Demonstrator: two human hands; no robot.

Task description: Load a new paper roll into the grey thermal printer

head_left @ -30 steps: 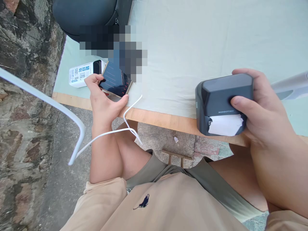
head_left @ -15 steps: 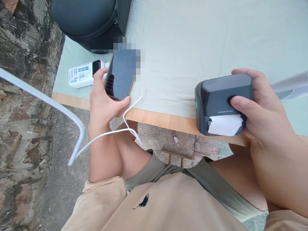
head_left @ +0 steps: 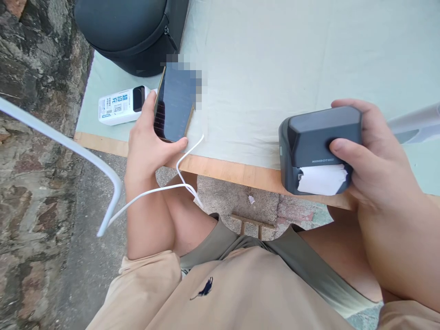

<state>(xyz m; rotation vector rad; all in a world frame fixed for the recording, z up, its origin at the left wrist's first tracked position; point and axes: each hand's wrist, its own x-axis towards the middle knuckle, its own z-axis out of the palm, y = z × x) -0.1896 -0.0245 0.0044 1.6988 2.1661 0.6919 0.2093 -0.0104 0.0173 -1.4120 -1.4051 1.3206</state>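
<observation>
My left hand (head_left: 147, 133) grips a smartphone (head_left: 174, 105) by its lower end, thumb along the bottom edge and a finger on the left side. The phone's dark screen tilts toward me; its upper right is pixelated. Closed around the right side of a dark grey label printer (head_left: 321, 133) is my right hand (head_left: 374, 151), its thumb pressed on the top face. A torn white piece of label paper (head_left: 322, 179) sticks out of the printer's near side. The printer is held at the table's front edge. Fingers beneath both things are hidden.
A white power bank (head_left: 118, 107) with blue print lies left of the phone. Behind it stands a black zippered case (head_left: 127, 34). A white cable (head_left: 147, 189) loops in front of my left forearm. The table (head_left: 261, 82) has a pale cloth; a stone wall (head_left: 34, 183) rises at left.
My left hand has shifted slightly, and its finger now lies straighter along the phone's side. The phone's tilt has changed a little. The right hand and printer are nearly still.
</observation>
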